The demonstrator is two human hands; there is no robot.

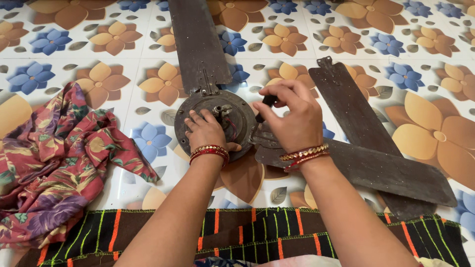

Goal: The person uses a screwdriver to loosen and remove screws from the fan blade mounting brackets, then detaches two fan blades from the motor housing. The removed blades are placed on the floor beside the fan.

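A dirty ceiling fan lies on the flowered floor tiles. Its round motor hub (232,106) has a dark blade (198,39) running away from me and another blade (386,170) reaching right. A loose third blade (346,106) lies across it. My left hand (204,129) rests flat on the hub's near edge, pressing it down. My right hand (292,116) grips a black-handled tool (267,102), likely a screwdriver, pointed down at the blade joint beside the hub; its tip is hidden by my fingers.
A crumpled red floral cloth (54,163) lies at the left. A black mat with orange and green stripes (257,235) runs along the near edge under my arms. Glossy flowered tiles (114,74) surround the fan.
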